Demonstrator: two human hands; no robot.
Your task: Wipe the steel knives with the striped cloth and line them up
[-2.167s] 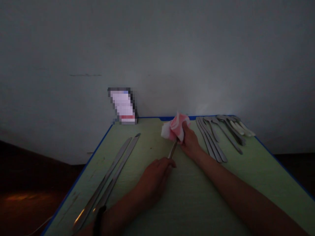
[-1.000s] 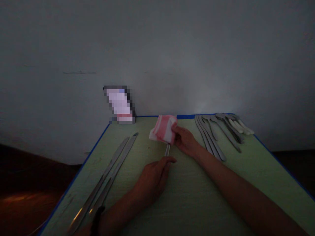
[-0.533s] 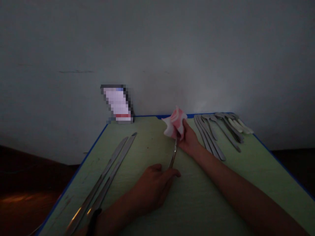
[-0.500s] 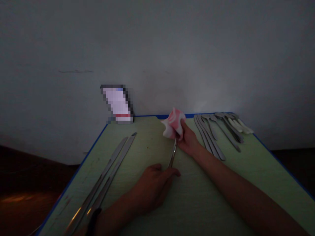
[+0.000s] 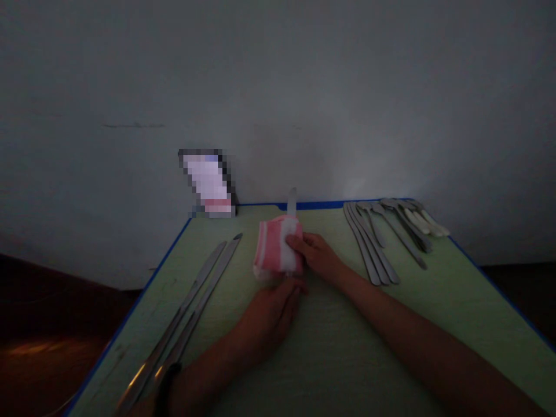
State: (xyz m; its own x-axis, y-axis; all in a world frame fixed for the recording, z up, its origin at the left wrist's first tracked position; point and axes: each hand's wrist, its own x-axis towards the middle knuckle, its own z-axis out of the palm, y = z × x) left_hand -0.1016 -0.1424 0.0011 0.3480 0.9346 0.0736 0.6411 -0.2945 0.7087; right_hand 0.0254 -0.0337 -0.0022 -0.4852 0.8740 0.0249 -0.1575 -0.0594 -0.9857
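Note:
A pink and white striped cloth point(image 5: 277, 253) is wrapped around a metal knife; the knife's blade tip point(image 5: 292, 202) sticks out beyond the cloth toward the wall. My right hand point(image 5: 315, 255) presses its closed fingers on the cloth. Just below the cloth, my left hand point(image 5: 270, 313) is closed on the knife's handle end, which is hidden under the fingers. Both hands rest over the green table point(image 5: 347, 347).
Two long knives point(image 5: 195, 295) lie diagonally at the left. Several knives point(image 5: 369, 246) and spoons point(image 5: 406, 226) are lined up at the back right. A blurred-out small object point(image 5: 208, 183) leans against the wall. The table has a blue rim point(image 5: 143, 292).
My right hand slid the cloth down the knife toward my left hand; the blade tip now shows beyond the cloth. The knife points more straight toward the wall.

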